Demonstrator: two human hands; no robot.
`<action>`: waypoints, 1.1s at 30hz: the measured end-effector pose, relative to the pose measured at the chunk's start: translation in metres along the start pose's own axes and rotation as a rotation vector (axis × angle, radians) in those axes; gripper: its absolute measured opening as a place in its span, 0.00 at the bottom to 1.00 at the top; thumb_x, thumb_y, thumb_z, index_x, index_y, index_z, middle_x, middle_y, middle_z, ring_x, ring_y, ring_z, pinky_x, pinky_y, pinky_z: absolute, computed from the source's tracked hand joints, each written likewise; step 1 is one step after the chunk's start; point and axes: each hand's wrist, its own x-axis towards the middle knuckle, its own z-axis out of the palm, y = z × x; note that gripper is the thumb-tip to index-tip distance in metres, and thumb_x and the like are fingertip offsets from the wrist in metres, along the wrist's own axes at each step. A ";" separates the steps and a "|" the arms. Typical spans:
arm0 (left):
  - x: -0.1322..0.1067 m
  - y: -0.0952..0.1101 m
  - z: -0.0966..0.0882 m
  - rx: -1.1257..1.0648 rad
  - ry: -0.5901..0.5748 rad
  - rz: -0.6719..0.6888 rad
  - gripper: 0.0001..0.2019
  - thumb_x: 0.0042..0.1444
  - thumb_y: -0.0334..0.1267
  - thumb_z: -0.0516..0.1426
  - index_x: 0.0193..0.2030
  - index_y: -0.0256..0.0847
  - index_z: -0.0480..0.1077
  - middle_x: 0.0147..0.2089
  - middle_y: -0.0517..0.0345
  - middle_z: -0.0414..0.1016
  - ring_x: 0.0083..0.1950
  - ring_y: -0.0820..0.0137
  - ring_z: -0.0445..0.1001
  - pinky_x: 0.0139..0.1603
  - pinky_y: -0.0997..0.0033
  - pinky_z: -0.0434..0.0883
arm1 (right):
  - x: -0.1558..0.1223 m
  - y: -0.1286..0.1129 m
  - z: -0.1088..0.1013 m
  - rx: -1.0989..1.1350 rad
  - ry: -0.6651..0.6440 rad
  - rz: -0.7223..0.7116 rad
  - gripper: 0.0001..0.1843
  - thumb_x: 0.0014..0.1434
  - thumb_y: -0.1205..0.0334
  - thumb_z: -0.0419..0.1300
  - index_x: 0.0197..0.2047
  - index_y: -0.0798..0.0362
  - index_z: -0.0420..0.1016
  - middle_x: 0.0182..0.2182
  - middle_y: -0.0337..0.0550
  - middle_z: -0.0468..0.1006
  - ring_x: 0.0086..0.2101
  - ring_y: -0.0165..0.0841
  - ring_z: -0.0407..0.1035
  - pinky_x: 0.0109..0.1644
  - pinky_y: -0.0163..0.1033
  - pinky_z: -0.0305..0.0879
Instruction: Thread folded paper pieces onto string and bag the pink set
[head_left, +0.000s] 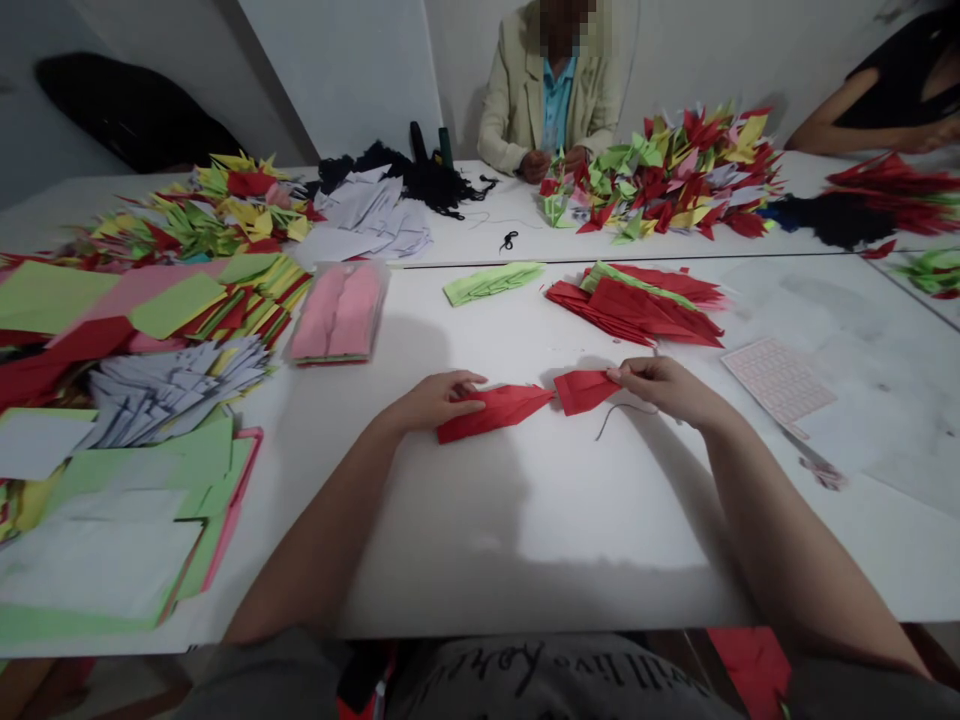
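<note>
My left hand (439,400) rests on a long, pointed piece of folded red paper (495,412), its fingers curled over the paper's wide end. My right hand (660,390) pinches a smaller folded red paper piece (583,390) at its right corner. The two red pieces meet near their tips, and I cannot tell whether they are joined. A thin dark thread (622,415) lies on the white table (525,530) just below my right hand.
A pile of folded red paper (637,310) lies ahead, beside a green folded bundle (491,283). Stacked coloured paper and a pink pack (339,312) fill the left. A printed pink sheet (778,385) lies right. Across the table, a seated person's hands (555,163) work beside heaped folded paper (667,175).
</note>
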 end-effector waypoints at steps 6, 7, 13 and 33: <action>-0.029 -0.018 0.015 0.257 0.261 0.107 0.38 0.49 0.59 0.63 0.63 0.44 0.63 0.63 0.49 0.67 0.62 0.57 0.66 0.63 0.55 0.64 | -0.007 0.017 0.005 -0.456 0.167 0.155 0.27 0.62 0.37 0.49 0.44 0.50 0.75 0.28 0.46 0.78 0.27 0.38 0.70 0.29 0.38 0.57; -0.033 -0.021 0.017 0.300 0.263 0.115 0.38 0.48 0.59 0.63 0.63 0.43 0.62 0.63 0.49 0.67 0.63 0.56 0.66 0.64 0.54 0.63 | -0.008 0.017 0.003 -0.449 0.162 0.143 0.27 0.62 0.38 0.48 0.45 0.50 0.75 0.28 0.45 0.78 0.27 0.37 0.71 0.29 0.38 0.58; -0.042 -0.035 0.024 0.337 0.317 0.131 0.30 0.53 0.53 0.62 0.60 0.43 0.66 0.59 0.51 0.71 0.59 0.58 0.69 0.62 0.55 0.65 | -0.013 0.021 -0.022 -0.501 0.187 0.190 0.19 0.63 0.46 0.52 0.43 0.50 0.75 0.25 0.44 0.77 0.25 0.38 0.70 0.30 0.39 0.60; -0.046 -0.043 0.023 0.240 0.335 0.168 0.33 0.53 0.54 0.62 0.64 0.47 0.63 0.61 0.51 0.70 0.61 0.59 0.69 0.63 0.55 0.66 | 0.048 -0.049 0.118 -0.354 -0.116 -0.715 0.44 0.61 0.51 0.61 0.72 0.52 0.44 0.60 0.56 0.69 0.59 0.47 0.63 0.62 0.57 0.59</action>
